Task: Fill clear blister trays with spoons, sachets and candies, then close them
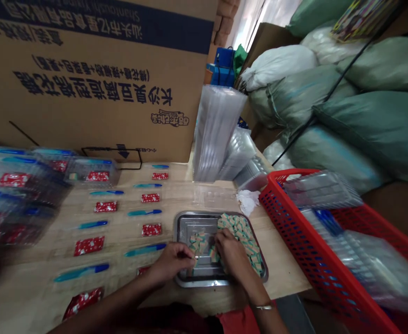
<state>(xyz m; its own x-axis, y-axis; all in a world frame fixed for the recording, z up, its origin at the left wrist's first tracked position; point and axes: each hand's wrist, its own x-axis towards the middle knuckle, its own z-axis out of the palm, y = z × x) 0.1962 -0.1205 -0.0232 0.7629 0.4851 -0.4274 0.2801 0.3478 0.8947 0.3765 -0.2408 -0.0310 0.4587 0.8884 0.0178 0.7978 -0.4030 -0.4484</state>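
A steel tray [186, 227] lies on the wooden table [287, 273] in front of me, holding a heap of small square green-and-tan pieces [240, 234]. My left hand [172, 262] reaches in over the tray's near left corner, with its fingertips at the pieces. My right hand [229, 253] presses into the heap. Neither view of the fingers shows whether a piece is gripped. Rows of blue-and-teal plastic spoons [144, 249] and red printed packets [151, 229] lie to the left of the tray.
Filled clear plastic boxes [16, 185] stand at the far left. Stacks of clear trays [214, 134] rise behind the steel tray. A red plastic basket [304, 232] with clear packs sits at the right, and a large cardboard carton [85, 83] and green sacks [364, 125] stand behind.
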